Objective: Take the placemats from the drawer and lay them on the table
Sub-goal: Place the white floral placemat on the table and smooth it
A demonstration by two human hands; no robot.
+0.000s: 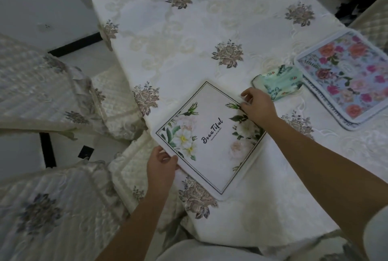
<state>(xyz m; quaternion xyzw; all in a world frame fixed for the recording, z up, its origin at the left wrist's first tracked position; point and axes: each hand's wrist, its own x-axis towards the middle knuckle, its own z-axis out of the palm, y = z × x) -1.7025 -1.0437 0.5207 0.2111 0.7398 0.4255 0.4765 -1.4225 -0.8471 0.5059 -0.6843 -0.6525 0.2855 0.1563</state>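
A white placemat [212, 134] with white flowers and the word "Beautiful" lies flat near the table's left edge, turned like a diamond. My left hand [161, 166] pinches its near left edge, thumb on top. My right hand [257, 106] pinches the mat's far right edge. A second placemat [346, 78], blue-rimmed with pink and orange roses, lies flat at the right side of the table [189, 21], apart from both hands.
A green floral tissue pack [279, 83] sits between the two mats, just beyond my right hand. Chairs with quilted floral covers [48, 208] stand close along the table's left side. The cloth-covered table stretches away beyond the mats.
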